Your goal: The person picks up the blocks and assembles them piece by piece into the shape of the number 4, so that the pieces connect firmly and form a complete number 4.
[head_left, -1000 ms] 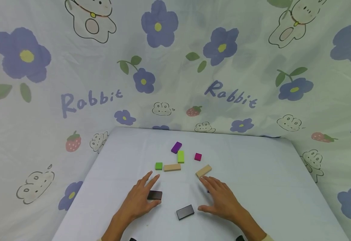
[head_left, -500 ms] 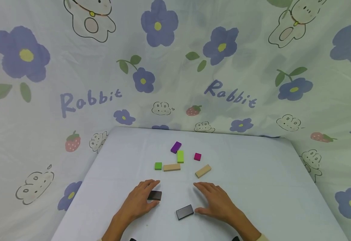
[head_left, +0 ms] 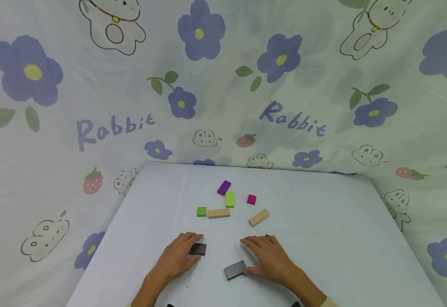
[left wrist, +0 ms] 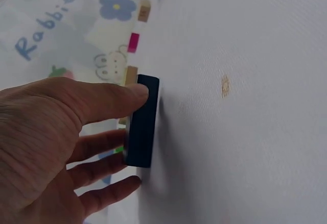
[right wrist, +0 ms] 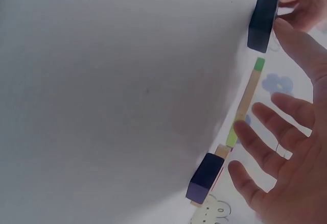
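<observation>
In the head view, my left hand (head_left: 177,254) is curved about a dark block (head_left: 198,249), thumb at its near side and fingers beyond its far side. The left wrist view shows that thumb overlapping one end of the dark block (left wrist: 144,124), fingers loosely spread behind it. My right hand (head_left: 269,261) has its thumb tip right at the corner of a grey rectangular block (head_left: 235,270). Its other fingers reach forward, spread apart, around nothing. A dark purple-sided block (right wrist: 206,177) lies past these fingers in the right wrist view, mostly hidden by the hand in the head view.
Farther back on the white table (head_left: 323,213) lie two wooden blocks (head_left: 219,213), a green cube (head_left: 202,211), a lime block (head_left: 229,199), a purple block (head_left: 224,188) and a magenta cube (head_left: 252,199). A printed curtain (head_left: 223,94) hangs behind.
My right hand has drawn back and left from near the right wooden block, bringing its thumb to the grey block. The left fingers have come in closer to the dark block.
</observation>
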Motion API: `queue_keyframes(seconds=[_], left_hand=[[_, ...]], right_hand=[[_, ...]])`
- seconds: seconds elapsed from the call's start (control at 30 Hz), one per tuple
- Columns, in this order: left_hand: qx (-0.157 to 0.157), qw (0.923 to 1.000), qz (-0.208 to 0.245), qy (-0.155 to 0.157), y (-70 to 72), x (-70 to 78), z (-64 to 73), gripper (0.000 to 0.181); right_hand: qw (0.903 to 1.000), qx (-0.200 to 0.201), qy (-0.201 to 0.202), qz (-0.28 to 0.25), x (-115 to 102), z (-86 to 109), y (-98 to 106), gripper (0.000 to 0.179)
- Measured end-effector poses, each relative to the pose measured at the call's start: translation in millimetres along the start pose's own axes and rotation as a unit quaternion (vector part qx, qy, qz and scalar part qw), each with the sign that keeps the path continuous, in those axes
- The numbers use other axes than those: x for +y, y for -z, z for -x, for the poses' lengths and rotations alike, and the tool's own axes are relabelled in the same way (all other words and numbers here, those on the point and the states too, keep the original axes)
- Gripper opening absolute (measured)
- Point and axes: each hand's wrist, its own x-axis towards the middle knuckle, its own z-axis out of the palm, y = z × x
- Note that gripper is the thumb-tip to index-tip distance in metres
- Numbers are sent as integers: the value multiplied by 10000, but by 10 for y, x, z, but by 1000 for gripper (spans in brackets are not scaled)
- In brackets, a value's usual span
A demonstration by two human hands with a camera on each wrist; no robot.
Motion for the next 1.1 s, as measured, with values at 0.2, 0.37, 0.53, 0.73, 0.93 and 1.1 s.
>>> queue_keyframes(seconds=[0.2,0.37,0.53,0.73,0.93,1.1], left_hand=[[-113,9999,-40,96,7,29,-10,51],[-176,9998,-68,62,-15,37,-23,46],[-191,9997,-116,16,-44,35,-33,41],[-250,9996,-107,-8,-55,51,-24,40],[-270,9996,-31,-15,-50,79,-25,42],[-336,9994,-11,-29,-51,99,-31,43]], right_hand=[[9998,-4,131,119,-36,-10,9,76],[9996,44,260,71,-57,-7,-6,71],[9994,-253,226,7,-82,-16,-9,63],[9989,-321,327,45,-97,-17,2,45],[9989,-178,426,65,-99,-8,-11,41],[9988,-235,420,-98,-113,-10,-26,49]])
